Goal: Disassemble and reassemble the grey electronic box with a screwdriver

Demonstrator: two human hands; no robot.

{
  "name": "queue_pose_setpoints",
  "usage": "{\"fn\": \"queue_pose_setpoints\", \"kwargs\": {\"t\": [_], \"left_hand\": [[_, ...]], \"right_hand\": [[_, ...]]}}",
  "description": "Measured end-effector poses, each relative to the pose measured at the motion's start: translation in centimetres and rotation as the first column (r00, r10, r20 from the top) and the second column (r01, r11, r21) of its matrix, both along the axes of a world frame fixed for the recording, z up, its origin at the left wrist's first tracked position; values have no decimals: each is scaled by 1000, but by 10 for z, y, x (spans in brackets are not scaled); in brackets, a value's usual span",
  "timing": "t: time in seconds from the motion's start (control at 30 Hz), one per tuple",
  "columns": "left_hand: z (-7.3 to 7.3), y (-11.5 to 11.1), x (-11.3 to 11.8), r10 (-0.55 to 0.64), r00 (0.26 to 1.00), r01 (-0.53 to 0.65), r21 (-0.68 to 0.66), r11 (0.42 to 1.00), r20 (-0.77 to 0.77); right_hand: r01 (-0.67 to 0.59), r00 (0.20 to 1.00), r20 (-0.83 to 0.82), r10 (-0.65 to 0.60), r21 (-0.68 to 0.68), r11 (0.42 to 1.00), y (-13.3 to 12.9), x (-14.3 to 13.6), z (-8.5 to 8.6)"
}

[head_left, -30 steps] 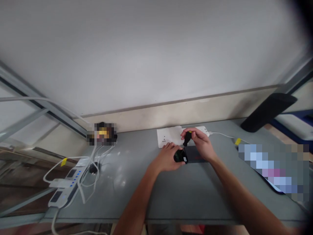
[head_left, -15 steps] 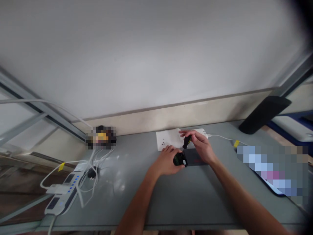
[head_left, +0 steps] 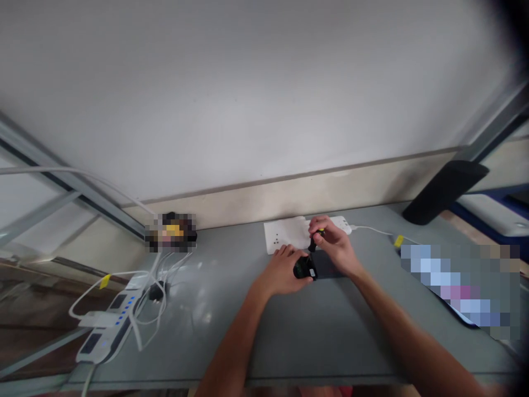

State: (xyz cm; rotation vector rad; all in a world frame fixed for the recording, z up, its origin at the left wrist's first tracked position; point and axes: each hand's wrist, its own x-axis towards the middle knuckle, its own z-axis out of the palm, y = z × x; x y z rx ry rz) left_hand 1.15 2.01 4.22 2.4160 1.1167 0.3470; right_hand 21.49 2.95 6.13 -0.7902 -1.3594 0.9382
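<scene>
My left hand [head_left: 281, 273] is closed around a small black device [head_left: 304, 268] with a pale label at its right end, pressing it down at the table's middle. Above the device, my right hand [head_left: 338, 247] grips a short screwdriver [head_left: 313, 243] with a black and yellow handle. The screwdriver points down at the device's upper edge; its tip is too small to make out. Under my right wrist lies a dark flat rectangular pad [head_left: 334, 267]. Just behind both hands is a flat white piece [head_left: 289, 229] bearing several small dark dots, perhaps screws.
On the grey table [head_left: 322, 336], a white power strip [head_left: 109, 325] with tangled white cables stands at left. Another white strip [head_left: 342, 225] sits behind my right hand. A black cylinder-like object [head_left: 444, 193] leans at back right. A blurred-out screen [head_left: 458, 292] lies at right.
My right hand has curled its fingers more tightly around the screwdriver handle, which stays over the device. The left hand and device have hardly moved.
</scene>
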Motion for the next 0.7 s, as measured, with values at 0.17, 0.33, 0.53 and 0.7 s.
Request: {"fn": "queue_pose_setpoints", "kwargs": {"t": [0.17,0.33,0.53,0.7], "left_hand": [[-1,0,0,-5,1000,5,7,1000,2],[-3,0,-1,-2,1000,2,9,1000,12],[-4,0,-1,-9,1000,8,16,1000,16],[-3,-1,-1,-16,1000,16,14,1000,14]], "right_hand": [[-43,999,15,44,-38,998,3,3,-4],[-53,997,-56,49,-66,996,7,-1,-13],[35,998,-43,-36,-20,999,4,0,-11],[-34,998,-57,30,-73,997,4,1,-10]]}}
